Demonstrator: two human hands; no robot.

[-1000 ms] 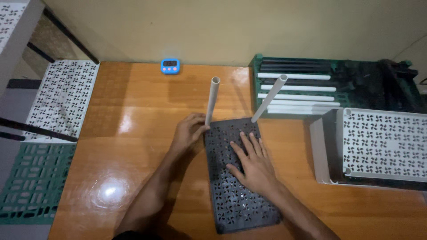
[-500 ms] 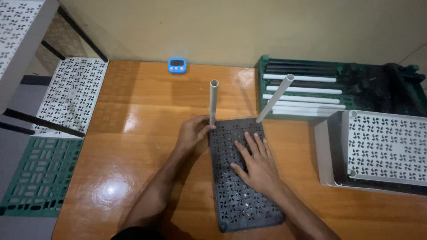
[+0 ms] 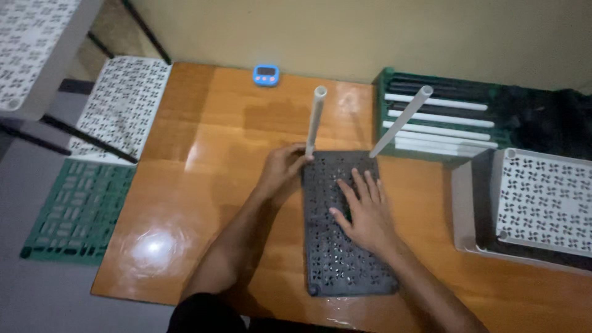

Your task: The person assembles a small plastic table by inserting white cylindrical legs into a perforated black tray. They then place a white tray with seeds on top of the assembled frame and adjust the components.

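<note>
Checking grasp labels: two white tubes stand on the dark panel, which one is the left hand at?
The upright tube at the panel's far-left corner; the left hand grips its base. The other tube leans right, untouched.

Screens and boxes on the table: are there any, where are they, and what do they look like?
Small timer: at the far edge of the wooden table by the wall, rounded blue case with a dark screen.
Green crate: far right of the table, rectangular, holding white and black tubes laid side by side.
No labels or signs can be made out.
</note>
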